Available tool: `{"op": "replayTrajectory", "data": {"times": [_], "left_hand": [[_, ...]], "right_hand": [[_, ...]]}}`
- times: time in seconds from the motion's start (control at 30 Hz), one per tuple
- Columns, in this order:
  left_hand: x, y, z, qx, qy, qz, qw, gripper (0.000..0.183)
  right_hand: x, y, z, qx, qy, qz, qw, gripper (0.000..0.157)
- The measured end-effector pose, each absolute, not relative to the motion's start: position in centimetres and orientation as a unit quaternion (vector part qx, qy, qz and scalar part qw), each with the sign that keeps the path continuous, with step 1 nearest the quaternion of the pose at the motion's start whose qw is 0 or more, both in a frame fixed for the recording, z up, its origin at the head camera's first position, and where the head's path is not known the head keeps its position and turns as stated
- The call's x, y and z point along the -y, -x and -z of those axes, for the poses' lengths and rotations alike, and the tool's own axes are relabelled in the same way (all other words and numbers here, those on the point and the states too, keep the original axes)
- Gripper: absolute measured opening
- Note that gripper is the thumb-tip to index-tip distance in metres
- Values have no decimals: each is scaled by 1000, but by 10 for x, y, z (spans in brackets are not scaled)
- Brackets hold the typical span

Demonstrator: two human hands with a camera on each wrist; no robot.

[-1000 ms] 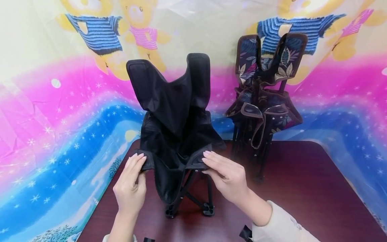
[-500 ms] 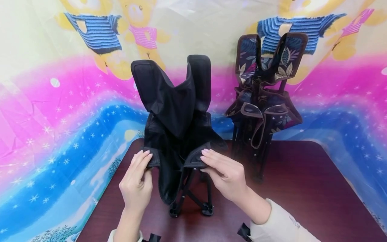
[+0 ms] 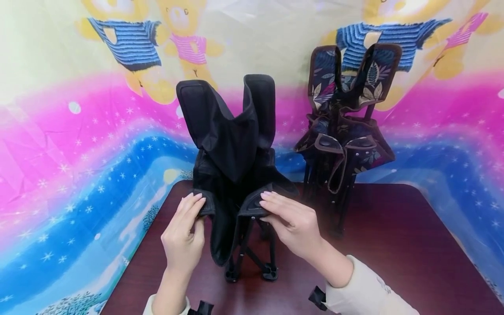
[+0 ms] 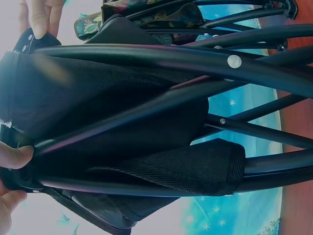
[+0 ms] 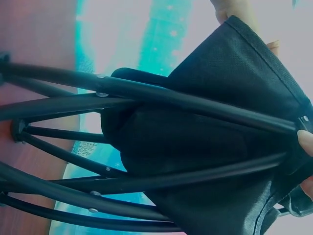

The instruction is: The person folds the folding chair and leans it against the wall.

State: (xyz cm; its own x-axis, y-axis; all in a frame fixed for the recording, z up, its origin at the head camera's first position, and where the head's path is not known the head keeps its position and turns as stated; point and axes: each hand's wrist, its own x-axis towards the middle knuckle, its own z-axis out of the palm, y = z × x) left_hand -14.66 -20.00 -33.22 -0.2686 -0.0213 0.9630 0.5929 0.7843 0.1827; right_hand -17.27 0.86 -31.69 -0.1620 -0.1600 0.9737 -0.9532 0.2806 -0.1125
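Observation:
A black folding chair point(image 3: 236, 144) stands partly folded on the table, its fabric sagging between the tubes. My left hand point(image 3: 183, 238) pinches the front left corner of its seat, thumb below and fingers on top. At the front right corner, my right hand point(image 3: 294, 225) holds the seat the same way. Crossed black tubes point(image 4: 146, 112) run under the fabric in the left wrist view. The right wrist view shows more leg tubes point(image 5: 195, 103) and the underside of the black cloth point(image 5: 220, 137). In the head view the fabric hides part of the legs.
A second folding chair point(image 3: 372, 83) with leaf-patterned fabric and brown edging stands folded at the back right. Both chairs are on a dark red-brown table point(image 3: 393, 253). A printed backdrop point(image 3: 98, 109) with cartoon bears hangs behind and around it.
My left hand has moved right, closer to my right hand, bringing its seat corner along. The black chair has become narrower and its left backrest flap has shifted right. The patterned chair stays put.

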Motion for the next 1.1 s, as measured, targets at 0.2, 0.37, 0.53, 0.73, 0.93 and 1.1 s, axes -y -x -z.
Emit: {"op": "replayTrajectory", "data": {"times": [0.2, 0.37, 0.53, 0.73, 0.93, 1.1], "left_hand": [[198, 146, 330, 751, 193, 269, 572, 21], [197, 146, 329, 753, 198, 273, 565, 21], [195, 145, 328, 750, 203, 279, 564, 21], [192, 145, 325, 743, 217, 283, 567, 22], [190, 143, 323, 746, 225, 295, 553, 18], [189, 141, 321, 749, 222, 311, 541, 24]], "right_hand": [[-9, 174, 315, 640, -443, -417, 469, 20], [-7, 174, 314, 639, -444, -424, 463, 21], [-6, 173, 313, 636, -446, -430, 460, 21], [-5, 174, 313, 631, -447, -437, 459, 20], [-3, 174, 313, 628, -447, -443, 458, 20], [-1, 173, 311, 627, -448, -442, 458, 20]]}}
